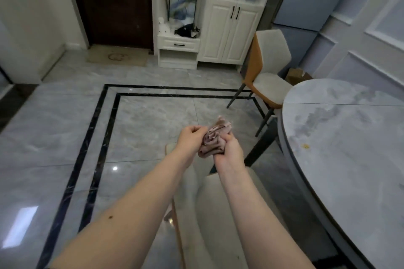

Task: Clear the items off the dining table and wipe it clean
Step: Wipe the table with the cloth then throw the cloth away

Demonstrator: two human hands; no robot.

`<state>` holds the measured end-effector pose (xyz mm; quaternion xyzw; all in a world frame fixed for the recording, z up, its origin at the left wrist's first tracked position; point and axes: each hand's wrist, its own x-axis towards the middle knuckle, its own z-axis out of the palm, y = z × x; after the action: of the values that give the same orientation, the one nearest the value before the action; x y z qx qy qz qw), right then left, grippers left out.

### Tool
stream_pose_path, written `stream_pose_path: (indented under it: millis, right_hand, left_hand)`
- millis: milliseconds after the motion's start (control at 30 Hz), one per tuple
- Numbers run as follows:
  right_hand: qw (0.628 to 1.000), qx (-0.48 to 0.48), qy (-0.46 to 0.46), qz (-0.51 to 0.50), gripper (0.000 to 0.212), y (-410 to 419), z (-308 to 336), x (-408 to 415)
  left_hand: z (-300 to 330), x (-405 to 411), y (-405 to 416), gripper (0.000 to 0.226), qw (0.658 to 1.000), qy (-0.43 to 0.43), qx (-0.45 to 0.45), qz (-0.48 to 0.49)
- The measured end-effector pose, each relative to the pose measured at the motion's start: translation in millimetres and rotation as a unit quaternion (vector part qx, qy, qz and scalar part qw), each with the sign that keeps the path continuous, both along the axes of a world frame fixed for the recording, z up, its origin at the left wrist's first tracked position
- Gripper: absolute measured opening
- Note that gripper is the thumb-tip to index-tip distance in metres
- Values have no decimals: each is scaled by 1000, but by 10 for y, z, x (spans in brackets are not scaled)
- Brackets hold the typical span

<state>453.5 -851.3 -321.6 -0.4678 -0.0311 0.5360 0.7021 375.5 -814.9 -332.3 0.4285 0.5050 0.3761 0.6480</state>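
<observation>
Two hands are closed on one crumpled pinkish-brown cloth, which is held in the air over the grey marble floor, left of the table. The bundle is clenched in the right hand while a fold is pinched by the left hand, seemingly to gather it into a wiping pad. A yellowish crumb is seen on the round, grey marble-patterned table, which otherwise appears cleared. A white-and-orange chair stands beyond.
</observation>
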Motion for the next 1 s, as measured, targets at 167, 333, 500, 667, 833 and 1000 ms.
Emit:
stream_pose_path:
  millis: [167, 333, 500, 667, 833, 1000]
  right_hand:
    - [999, -5, 7, 49, 32, 490, -85, -706]
    - [998, 8, 20, 64, 41, 1136, -267, -1039]
    - [997, 21, 52, 46, 40, 1985, -505, -1125]
    - [998, 11, 59, 10, 41, 2739, -524, -1074]
    - [998, 14, 60, -29, 36, 3359, -586, -858]
    - [989, 12, 77, -123, 40, 3838, -868, -472]
  left_hand:
    - [-11, -801, 365, 15, 999, 27, 3, 37]
    - [-85, -1160, 924, 14, 999, 38, -8, 34]
    - [-81, -1263, 1729, 15, 998, 57, -5, 6]
    - [-80, -1192, 2577, 3, 997, 64, -31, -32]
    - [-188, -971, 3350, 5, 994, 74, -34, -76]
    - [-518, -544, 4039, 6, 982, 71, -41, -172]
